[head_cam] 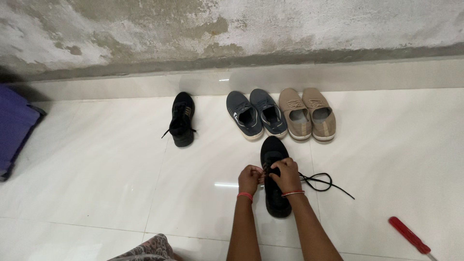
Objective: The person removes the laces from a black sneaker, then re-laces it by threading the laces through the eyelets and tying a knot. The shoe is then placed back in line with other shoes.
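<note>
A black shoe (273, 150) lies on the white tiled floor in front of me, toe pointing away. My left hand (249, 180) pinches at its laces from the left side. My right hand (286, 175) rests over the middle of the shoe, fingers closed on the lace area. A loose black lace (323, 182) loops out to the right of the shoe. Both wrists wear thin red bands.
The matching black shoe (182, 119) stands apart at the left. A dark grey pair (256, 114) and a beige pair (308, 114) sit side by side near the wall base. A red-handled tool (409, 235) lies at lower right; a purple cloth (14, 129) at far left.
</note>
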